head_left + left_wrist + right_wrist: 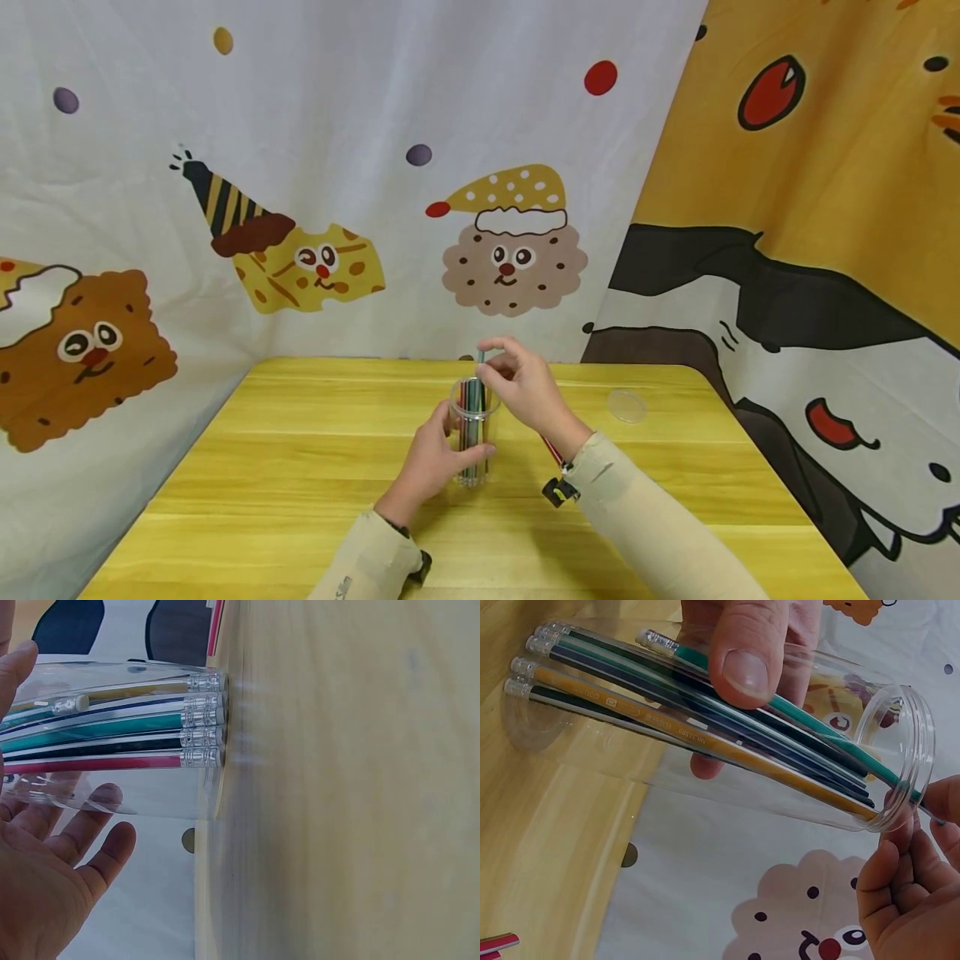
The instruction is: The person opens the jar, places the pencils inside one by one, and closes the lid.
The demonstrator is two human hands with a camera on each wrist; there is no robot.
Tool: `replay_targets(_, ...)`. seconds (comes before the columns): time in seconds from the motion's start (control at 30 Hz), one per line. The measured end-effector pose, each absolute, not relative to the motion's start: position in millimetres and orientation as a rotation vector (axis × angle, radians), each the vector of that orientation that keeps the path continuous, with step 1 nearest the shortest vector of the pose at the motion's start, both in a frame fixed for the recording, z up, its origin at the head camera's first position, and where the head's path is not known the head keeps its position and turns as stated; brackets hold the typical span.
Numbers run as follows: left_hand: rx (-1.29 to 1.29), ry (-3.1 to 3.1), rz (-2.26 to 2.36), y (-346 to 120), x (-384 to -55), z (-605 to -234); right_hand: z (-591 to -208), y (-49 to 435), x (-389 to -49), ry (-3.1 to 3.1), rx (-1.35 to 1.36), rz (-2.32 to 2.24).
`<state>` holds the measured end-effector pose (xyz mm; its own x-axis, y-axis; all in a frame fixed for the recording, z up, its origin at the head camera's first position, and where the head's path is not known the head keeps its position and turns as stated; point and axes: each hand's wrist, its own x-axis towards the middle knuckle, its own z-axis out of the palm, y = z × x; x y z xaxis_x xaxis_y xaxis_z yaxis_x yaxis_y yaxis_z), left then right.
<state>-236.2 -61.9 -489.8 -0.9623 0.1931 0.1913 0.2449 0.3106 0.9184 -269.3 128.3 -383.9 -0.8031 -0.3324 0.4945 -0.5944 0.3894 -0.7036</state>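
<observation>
A clear plastic jar [928, 742] stands upright on the table, with several pencils [705, 739] inside, eraser ends down. My left hand [431, 458] grips the jar low on its side, thumb across the front and fingers round the far side. Above the mouth, my right hand [525, 387] pinches the upper end of a green pencil [810, 727] between thumb and fingers. Most of that pencil is inside the jar, leaning against the rim. Its white eraser end [71, 705] sits higher than the others' ends, clear of the jar's bottom.
A round clear lid [627, 406] lies on the wooden table [300, 442], right of the jar. Red pencils [553, 450] lie on the table, partly hidden behind the right forearm. A patterned cloth [337, 100] hangs behind the table.
</observation>
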Motion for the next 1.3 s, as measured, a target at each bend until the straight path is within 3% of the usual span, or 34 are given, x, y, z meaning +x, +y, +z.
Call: replay_targets(1.3,-0.408,-2.526,-1.754,-61.7,-237.3,-490.6,-394.0,128.6,-270.4,-2.424,0.775,1.016)
